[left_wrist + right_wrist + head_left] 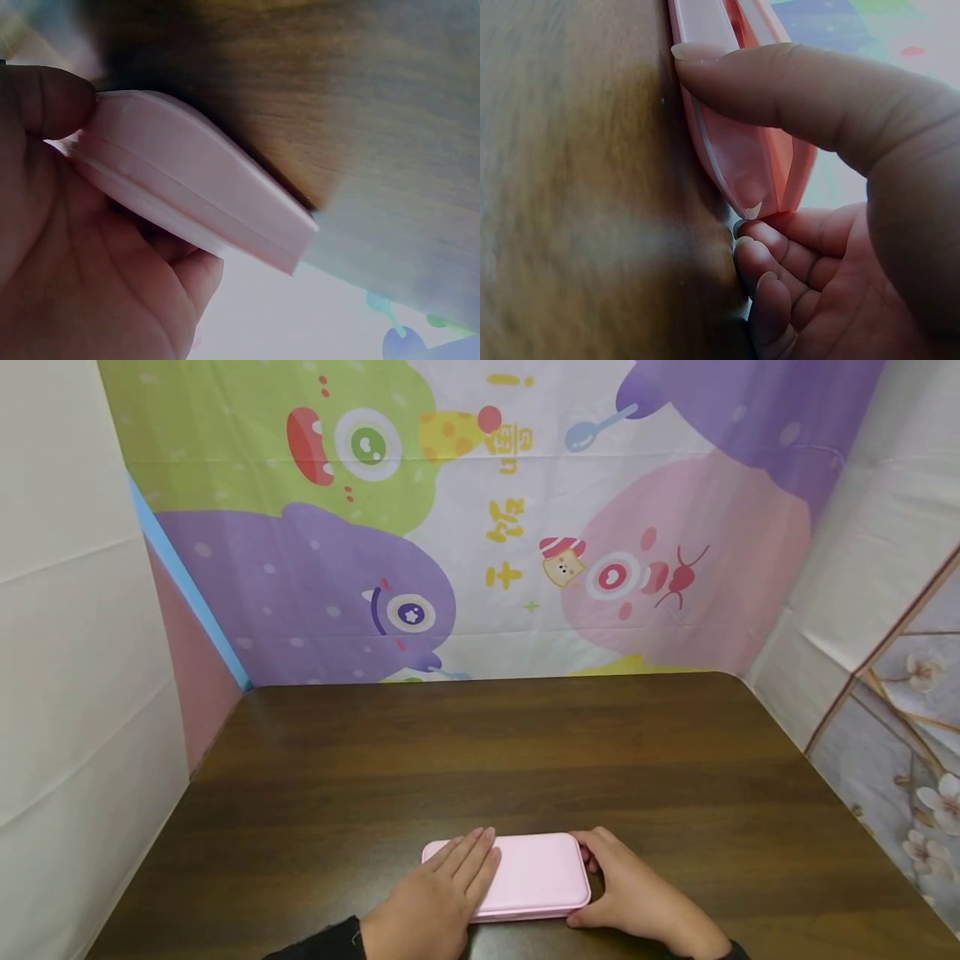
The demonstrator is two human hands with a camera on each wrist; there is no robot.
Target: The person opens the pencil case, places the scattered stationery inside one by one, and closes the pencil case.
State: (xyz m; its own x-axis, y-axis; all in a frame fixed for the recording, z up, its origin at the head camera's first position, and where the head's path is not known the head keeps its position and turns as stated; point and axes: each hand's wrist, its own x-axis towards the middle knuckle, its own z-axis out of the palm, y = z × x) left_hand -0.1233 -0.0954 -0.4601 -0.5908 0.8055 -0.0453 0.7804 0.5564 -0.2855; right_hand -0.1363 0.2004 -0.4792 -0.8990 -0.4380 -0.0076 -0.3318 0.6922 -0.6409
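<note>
A pink, flat case [536, 872] with rounded corners lies on the table near its front edge. My left hand [438, 893] rests across the case's left part, fingers straight over the lid. In the left wrist view, the left thumb [56, 101] touches the case's side. My right hand [633, 889] grips the right end, with its thumb at the near corner and its fingers curled at the far one. A narrow gap shows between lid and base along the case's side [780, 161] in the right wrist view. The contents cannot be made out.
The dark wooden table [480, 752] reaches back to a cloth [510, 635] printed with cartoon monsters. A white cloth wall [82, 652] stands on the left. At the right is a panel [900, 760] with a flower pattern.
</note>
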